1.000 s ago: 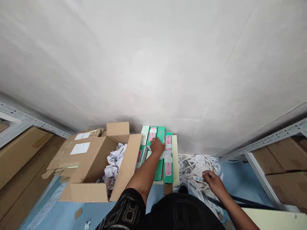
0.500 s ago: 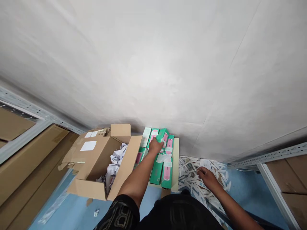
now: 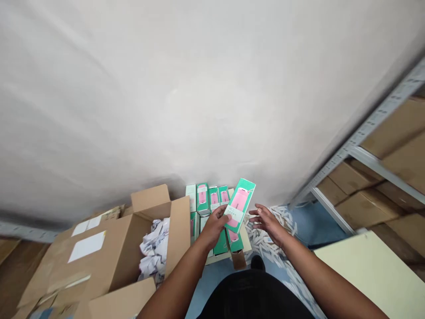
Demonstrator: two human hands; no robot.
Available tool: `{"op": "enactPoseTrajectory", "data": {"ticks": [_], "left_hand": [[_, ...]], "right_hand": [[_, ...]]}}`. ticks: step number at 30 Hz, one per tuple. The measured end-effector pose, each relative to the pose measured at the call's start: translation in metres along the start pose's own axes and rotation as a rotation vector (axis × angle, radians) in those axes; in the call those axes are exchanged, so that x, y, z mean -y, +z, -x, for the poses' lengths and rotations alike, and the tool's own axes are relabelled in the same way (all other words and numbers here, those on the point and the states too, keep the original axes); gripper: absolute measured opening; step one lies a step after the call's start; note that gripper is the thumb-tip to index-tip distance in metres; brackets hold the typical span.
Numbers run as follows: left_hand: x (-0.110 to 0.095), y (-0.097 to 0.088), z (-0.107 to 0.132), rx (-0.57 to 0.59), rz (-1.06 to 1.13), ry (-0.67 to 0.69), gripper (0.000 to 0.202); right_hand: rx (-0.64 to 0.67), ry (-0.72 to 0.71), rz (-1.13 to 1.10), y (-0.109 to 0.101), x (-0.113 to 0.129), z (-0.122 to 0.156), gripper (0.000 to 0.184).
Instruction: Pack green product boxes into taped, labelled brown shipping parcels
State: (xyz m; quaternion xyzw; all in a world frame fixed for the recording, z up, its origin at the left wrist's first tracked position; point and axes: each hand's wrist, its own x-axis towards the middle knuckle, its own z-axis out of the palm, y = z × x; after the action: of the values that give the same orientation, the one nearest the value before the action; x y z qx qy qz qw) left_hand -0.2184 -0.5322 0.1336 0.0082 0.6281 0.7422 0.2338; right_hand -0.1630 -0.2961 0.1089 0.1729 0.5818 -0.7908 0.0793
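My left hand (image 3: 215, 227) grips a green box (image 3: 243, 195) with a pink bottle-like picture on its front, by its lower left side. The box is tilted, raised above the other boxes. Just right of it, my right hand (image 3: 267, 223) is apart from the box, fingers spread and holding nothing. Below and behind stand several similar green and pink boxes (image 3: 202, 199), packed close together on a pale yellow board or tray (image 3: 245, 241). A paler box (image 3: 191, 196) stands at their far left corner.
Left of the boxes is an open cardboard carton (image 3: 181, 230) with crumpled paper (image 3: 154, 250) inside. Strips of white paper (image 3: 282, 261) litter the blue floor (image 3: 212, 283). Metal shelving (image 3: 335, 155) with brown cartons runs along the right, near a pale yellow panel (image 3: 372, 266). A grey wall (image 3: 212, 97) rises behind.
My left hand has lifted a green box out of the group and brought it up to the right. My right hand has come in beside it. The view has turned to the right.
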Motion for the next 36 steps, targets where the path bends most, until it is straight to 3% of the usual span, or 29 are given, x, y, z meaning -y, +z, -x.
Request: {"op": "enactPoseTrajectory", "data": {"ticks": [2, 4, 6, 8, 10, 13, 18, 21, 25, 30, 34, 36], "left_hand": [[0.009, 0.018, 0.009, 0.117, -0.009, 0.045, 0.063], [0.021, 0.038, 0.016, 0.236, -0.043, 0.096, 0.063], [0.033, 0.06, 0.021, 0.39, -0.106, 0.141, 0.067], [0.045, 0.08, 0.023, 0.523, -0.223, 0.153, 0.072], [0.055, 0.098, 0.024, 0.57, -0.386, 0.135, 0.074], [0.069, 0.121, 0.019, 0.582, -0.564, 0.087, 0.064], [0.098, 0.171, 0.011, 0.718, -0.669, -0.01, 0.057], [0.115, 0.221, 0.016, 0.748, -0.725, 0.001, 0.055], [0.128, 0.309, 0.036, 0.814, -0.786, 0.041, 0.045], [0.145, 0.408, 0.07, 0.935, -0.898, 0.106, 0.039], [0.16, 0.459, 0.086, 1.068, -1.046, 0.165, 0.037], [0.167, 0.481, 0.087, 1.098, -1.151, 0.262, 0.039]], "right_hand": [[0.019, -0.045, -0.086, 0.016, 0.006, 0.027, 0.065], [-0.053, -0.086, -0.124, 0.021, 0.006, 0.052, 0.061], [-0.194, -0.136, -0.15, 0.014, 0.002, 0.075, 0.058], [-0.345, -0.219, -0.161, -0.006, -0.007, 0.097, 0.056], [-0.497, -0.308, -0.145, -0.039, -0.019, 0.119, 0.057], [-0.738, -0.358, -0.063, -0.105, -0.045, 0.155, 0.06], [-1.117, -0.184, 0.221, -0.229, -0.101, 0.229, 0.065], [-1.27, -0.008, 0.34, -0.294, -0.126, 0.273, 0.065], [-1.36, 0.081, 0.404, -0.365, -0.146, 0.313, 0.072], [-1.373, 0.063, 0.481, -0.43, -0.176, 0.324, 0.071], [-1.321, -0.015, 0.554, -0.456, -0.21, 0.33, 0.074], [-1.251, -0.093, 0.548, -0.464, -0.224, 0.339, 0.076]]}}
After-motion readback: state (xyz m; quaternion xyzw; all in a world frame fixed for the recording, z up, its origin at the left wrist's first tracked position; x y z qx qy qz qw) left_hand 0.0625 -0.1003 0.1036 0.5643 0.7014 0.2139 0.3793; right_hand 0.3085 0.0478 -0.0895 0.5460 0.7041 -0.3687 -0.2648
